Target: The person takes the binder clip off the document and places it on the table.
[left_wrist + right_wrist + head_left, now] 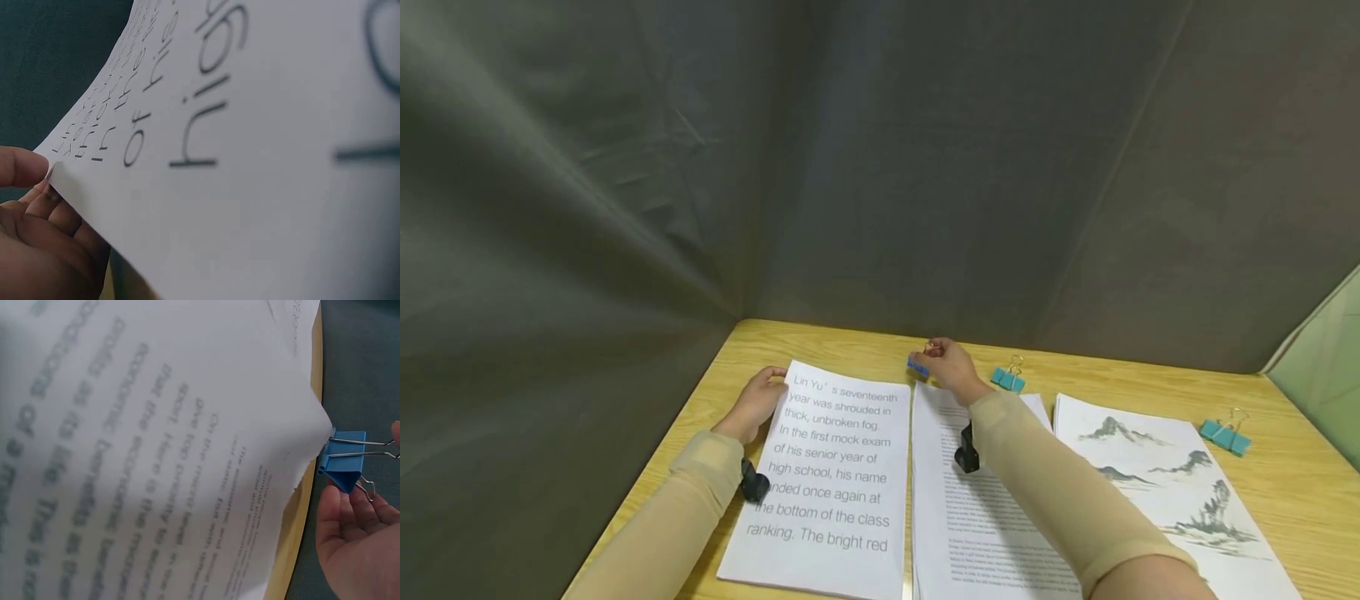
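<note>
My left hand pinches the upper left corner of a paper stack printed in large type. In the left wrist view, thumb and fingers meet on that corner, and the sheet bends up from it. Past the top edges of the papers, my right hand grips a blue binder clip by its wire handles. The clip's mouth faces the top corner of the small-print stack in the right wrist view; whether they touch I cannot tell. Below my right forearm, part of this middle stack is hidden.
Farther right lies a third stack with ink-painted mountains. A teal binder clip sits behind the middle papers, another teal clip to the right. The wooden table ends at a dark curtain.
</note>
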`<action>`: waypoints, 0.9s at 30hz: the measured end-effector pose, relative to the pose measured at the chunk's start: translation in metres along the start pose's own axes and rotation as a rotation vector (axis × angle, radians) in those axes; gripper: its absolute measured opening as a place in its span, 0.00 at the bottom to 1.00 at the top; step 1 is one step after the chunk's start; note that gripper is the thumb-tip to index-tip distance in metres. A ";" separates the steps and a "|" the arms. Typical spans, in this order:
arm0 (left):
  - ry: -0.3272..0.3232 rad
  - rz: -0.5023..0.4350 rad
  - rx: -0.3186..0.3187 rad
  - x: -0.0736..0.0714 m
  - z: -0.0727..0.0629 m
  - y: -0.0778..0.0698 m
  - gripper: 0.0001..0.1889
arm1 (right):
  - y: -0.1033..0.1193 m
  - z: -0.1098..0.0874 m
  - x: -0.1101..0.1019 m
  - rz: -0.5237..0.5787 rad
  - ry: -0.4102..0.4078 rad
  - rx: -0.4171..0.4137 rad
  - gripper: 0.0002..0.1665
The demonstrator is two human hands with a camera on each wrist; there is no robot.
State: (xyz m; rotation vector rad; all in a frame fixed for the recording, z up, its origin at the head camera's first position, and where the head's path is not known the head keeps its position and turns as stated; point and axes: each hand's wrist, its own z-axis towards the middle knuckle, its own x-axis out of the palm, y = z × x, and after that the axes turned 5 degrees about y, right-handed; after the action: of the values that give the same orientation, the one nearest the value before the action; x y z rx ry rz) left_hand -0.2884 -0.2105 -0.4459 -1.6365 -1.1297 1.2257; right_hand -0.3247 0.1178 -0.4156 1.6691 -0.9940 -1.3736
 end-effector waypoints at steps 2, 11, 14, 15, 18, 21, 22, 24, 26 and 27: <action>0.004 0.000 -0.002 0.000 -0.002 0.000 0.19 | -0.002 0.000 0.001 -0.007 0.009 -0.001 0.38; 0.003 0.000 -0.014 -0.001 -0.003 -0.001 0.21 | -0.004 -0.002 0.002 -0.063 0.013 -0.012 0.38; 0.005 -0.007 -0.020 -0.001 -0.003 -0.001 0.20 | -0.005 -0.003 0.002 -0.082 0.025 -0.001 0.38; 0.009 -0.008 -0.018 -0.001 -0.004 -0.001 0.20 | -0.005 -0.003 0.003 -0.081 0.028 0.007 0.38; 0.013 -0.013 -0.014 -0.001 -0.005 0.000 0.20 | -0.007 -0.003 0.003 -0.084 0.034 0.014 0.39; 0.012 -0.012 -0.011 -0.001 -0.004 -0.001 0.19 | -0.008 -0.003 0.003 -0.092 0.030 0.016 0.39; 0.012 -0.010 -0.010 -0.001 -0.004 -0.001 0.19 | -0.009 -0.002 0.003 -0.095 0.029 0.015 0.39; 0.009 -0.009 -0.013 -0.001 -0.005 -0.001 0.19 | -0.009 -0.002 0.003 -0.102 0.028 0.020 0.39; 0.008 -0.008 -0.016 0.000 -0.005 -0.001 0.20 | -0.010 -0.002 0.002 -0.100 0.031 0.029 0.40; 0.008 -0.008 -0.020 0.000 -0.006 -0.001 0.20 | -0.010 -0.002 0.003 -0.096 0.032 0.032 0.40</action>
State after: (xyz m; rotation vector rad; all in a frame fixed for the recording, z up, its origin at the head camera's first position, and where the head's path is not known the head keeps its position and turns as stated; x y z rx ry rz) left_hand -0.2832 -0.2107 -0.4436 -1.6488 -1.1459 1.2055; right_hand -0.3218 0.1198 -0.4253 1.7779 -0.9329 -1.3949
